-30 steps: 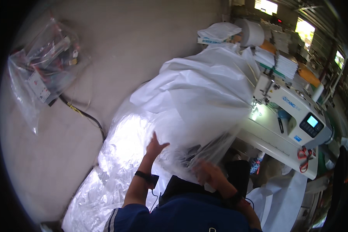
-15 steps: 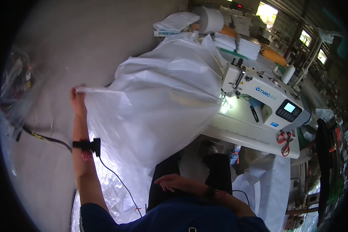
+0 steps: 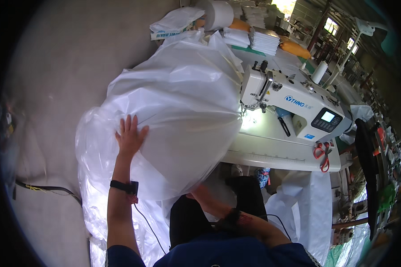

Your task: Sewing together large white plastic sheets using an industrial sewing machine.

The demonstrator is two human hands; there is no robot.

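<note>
A large white plastic sheet [image 3: 182, 133] spreads across the table, gathered toward the needle area of a white sewing machine [image 3: 289, 93]. My left hand [image 3: 131, 135] lies on the sheet with its fingers spread, holding nothing. At the sheet's near edge, just above my lap, is my right hand [image 3: 201, 196]; its fingers are hidden behind the edge, so their grip cannot be seen. A lit lamp brightens the machine bed [image 3: 263, 149] beside the needle.
Red-handled scissors [image 3: 324, 153] and a black-handled tool [image 3: 284, 126] lie on the machine table. Behind stand folded white stacks [image 3: 263, 41], a large white roll [image 3: 218, 15] and a thread cone [image 3: 319, 72]. Clear plastic [image 3: 102, 213] bunches at the left; a dark cable [image 3: 44, 188] runs there.
My left hand has let go of the sheet's left edge and moved right, flattening onto the sheet. My right hand has reached the near edge. The view has shifted slightly.
</note>
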